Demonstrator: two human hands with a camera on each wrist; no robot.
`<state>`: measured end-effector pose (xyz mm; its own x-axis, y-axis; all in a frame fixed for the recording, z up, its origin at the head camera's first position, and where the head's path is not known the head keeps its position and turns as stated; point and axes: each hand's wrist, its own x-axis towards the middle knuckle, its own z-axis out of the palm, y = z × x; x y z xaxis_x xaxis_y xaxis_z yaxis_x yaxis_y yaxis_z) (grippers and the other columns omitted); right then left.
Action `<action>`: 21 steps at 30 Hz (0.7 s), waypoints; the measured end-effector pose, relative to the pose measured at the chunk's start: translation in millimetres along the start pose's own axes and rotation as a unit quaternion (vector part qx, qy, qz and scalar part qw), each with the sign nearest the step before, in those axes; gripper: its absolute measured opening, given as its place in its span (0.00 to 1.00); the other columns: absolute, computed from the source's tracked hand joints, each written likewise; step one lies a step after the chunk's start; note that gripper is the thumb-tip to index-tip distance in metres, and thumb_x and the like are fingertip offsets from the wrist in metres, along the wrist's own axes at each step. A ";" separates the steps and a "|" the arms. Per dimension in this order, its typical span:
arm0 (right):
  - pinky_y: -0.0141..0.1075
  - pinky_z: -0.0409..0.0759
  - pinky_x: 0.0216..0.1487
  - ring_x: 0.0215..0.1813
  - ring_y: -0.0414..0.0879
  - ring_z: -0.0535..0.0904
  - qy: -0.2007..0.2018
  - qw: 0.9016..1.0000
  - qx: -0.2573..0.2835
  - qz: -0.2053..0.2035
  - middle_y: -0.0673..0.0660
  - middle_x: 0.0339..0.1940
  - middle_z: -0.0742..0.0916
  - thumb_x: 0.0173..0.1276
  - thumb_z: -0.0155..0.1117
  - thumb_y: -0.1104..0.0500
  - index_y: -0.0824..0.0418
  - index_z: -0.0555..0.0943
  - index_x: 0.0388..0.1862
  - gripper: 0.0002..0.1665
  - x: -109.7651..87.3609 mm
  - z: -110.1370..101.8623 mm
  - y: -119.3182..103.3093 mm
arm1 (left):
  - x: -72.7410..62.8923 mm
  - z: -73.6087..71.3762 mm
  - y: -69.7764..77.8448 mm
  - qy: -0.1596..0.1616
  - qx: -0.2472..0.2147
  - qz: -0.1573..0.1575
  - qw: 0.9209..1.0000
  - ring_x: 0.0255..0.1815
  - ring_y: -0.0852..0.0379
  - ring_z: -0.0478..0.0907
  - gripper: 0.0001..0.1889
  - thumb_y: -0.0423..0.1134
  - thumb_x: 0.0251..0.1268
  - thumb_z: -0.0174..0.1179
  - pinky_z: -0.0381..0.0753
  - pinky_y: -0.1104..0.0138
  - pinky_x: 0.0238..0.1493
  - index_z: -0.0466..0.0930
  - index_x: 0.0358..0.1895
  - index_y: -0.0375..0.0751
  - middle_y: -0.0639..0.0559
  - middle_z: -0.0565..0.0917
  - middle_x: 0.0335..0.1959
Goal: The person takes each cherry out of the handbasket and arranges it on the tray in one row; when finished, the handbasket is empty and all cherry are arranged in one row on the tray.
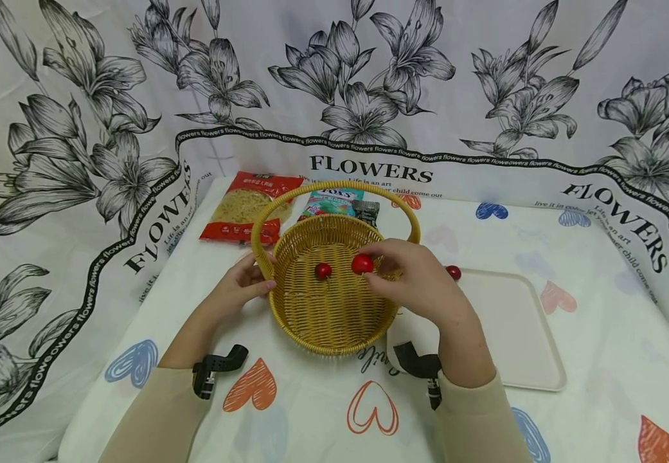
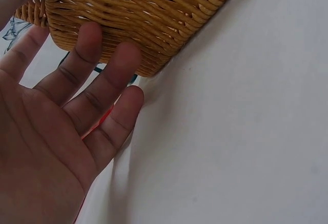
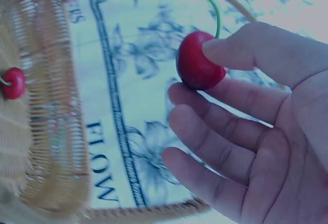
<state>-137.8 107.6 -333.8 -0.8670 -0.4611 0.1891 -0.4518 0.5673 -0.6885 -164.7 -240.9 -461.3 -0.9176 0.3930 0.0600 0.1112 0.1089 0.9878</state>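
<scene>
A yellow woven basket (image 1: 334, 315) with a tall hoop handle stands in the middle of the table. At its left side my left hand (image 1: 234, 287) grips the rim near the handle's foot, thumb in front; in the left wrist view the other fingers (image 2: 105, 88) spread along the wicker wall. Over the basket's right part, my right hand (image 1: 418, 276) pinches a red cherry (image 1: 362, 264) between thumb and fingers. Its green stem (image 3: 217, 16) points up in the right wrist view. Another cherry (image 1: 322, 271) lies inside the basket.
Right of the basket is a white tray (image 1: 522, 334), with a cherry (image 1: 453, 272) at its far left corner. Behind the basket lie a red noodle packet (image 1: 241, 202), a teal Fox's bag (image 1: 330, 203) and a small black packet (image 1: 367, 211). Flower-printed cloth (image 1: 363, 77) hangs behind.
</scene>
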 end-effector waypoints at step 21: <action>0.40 0.79 0.42 0.46 0.48 0.80 0.027 0.994 0.010 0.102 0.53 0.42 0.84 0.65 0.64 0.57 0.51 0.79 0.56 0.19 -32.9 -60.7 42.6 | -1.6 0.9 4.2 0.003 -0.006 -0.001 1.000 0.47 0.48 0.79 0.26 0.33 0.66 0.59 0.83 0.63 0.39 0.61 0.63 0.33 0.27 0.72 0.56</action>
<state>-141.3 188.3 -326.9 -0.9507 -0.2993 0.0814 -0.2613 0.6313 -0.7302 -162.4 -240.2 -457.3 -0.9198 0.3881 0.0580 0.1042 0.0990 0.9896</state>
